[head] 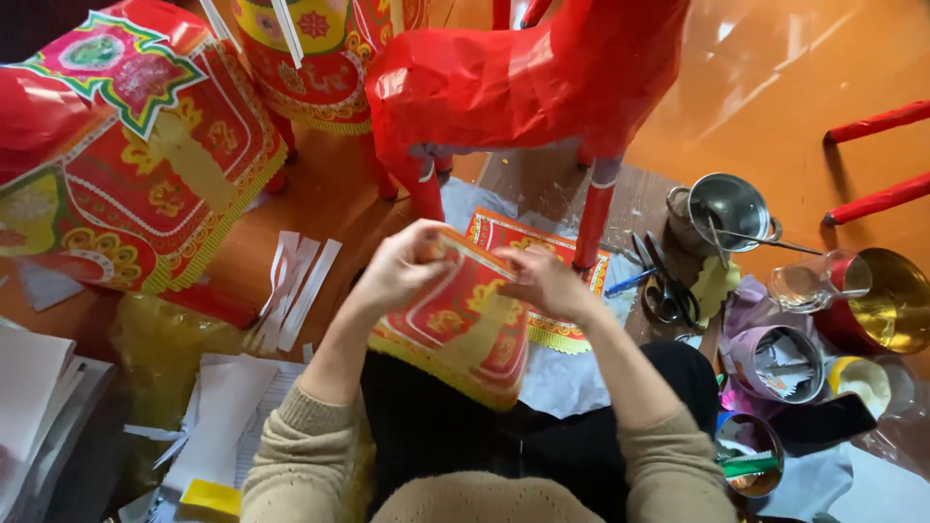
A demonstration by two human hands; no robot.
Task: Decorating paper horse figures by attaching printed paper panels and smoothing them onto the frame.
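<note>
Both hands hold one decorated red paper sheet [463, 329] with gold patterns and a yellow fringed edge, hanging over my lap. My left hand [402, 263] pinches its upper left edge. My right hand [544, 279] grips the upper right edge. A second, similar red and gold sheet [504, 232] lies on the floor just beyond my hands. Right behind it stands a red paper horse figure [523, 82], its legs close to my fingers.
More decorated red paper figures [145, 145] stand at the left. White paper strips [295, 286] and white sheets [228, 407] lie left of my lap. Scissors [664, 286], a metal pot [727, 208], a glass [814, 281], tins [785, 363] and a black phone [823, 423] crowd the right.
</note>
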